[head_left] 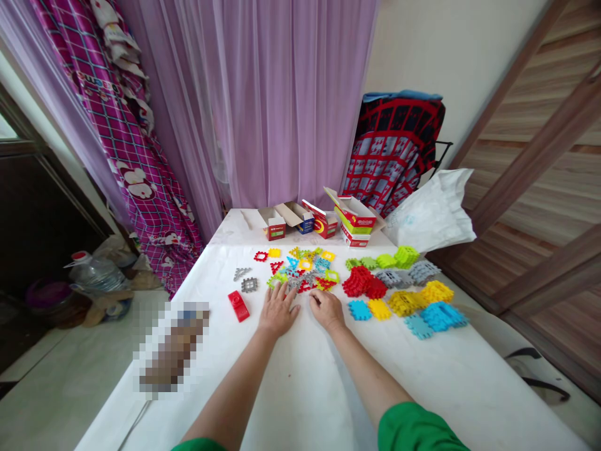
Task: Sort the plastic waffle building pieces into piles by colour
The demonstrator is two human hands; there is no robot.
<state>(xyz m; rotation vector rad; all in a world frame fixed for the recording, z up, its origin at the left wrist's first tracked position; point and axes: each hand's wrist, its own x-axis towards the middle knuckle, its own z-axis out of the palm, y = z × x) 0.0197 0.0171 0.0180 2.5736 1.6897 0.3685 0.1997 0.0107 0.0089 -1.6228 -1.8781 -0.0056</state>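
My left hand (278, 310) lies flat with fingers spread at the near edge of a loose pile of colored plastic pieces (305, 265). Beside it on the right, my right hand (327, 308) is curled; whatever its fingers may hold is hidden. Further right are sorted stacks: red pieces (359, 282), yellow pieces (437, 292), blue pieces (442, 316), green pieces (406, 256) and grey pieces (423, 271). Left of my left hand sit a grey square piece (250, 285) and a red plastic object (239, 306).
Open small cardboard boxes (325, 225) line the back of the white table (300, 388). A white plastic bag (429, 213) stands at the back right. A pixelated object (173, 351) with a cable lies at the left edge.
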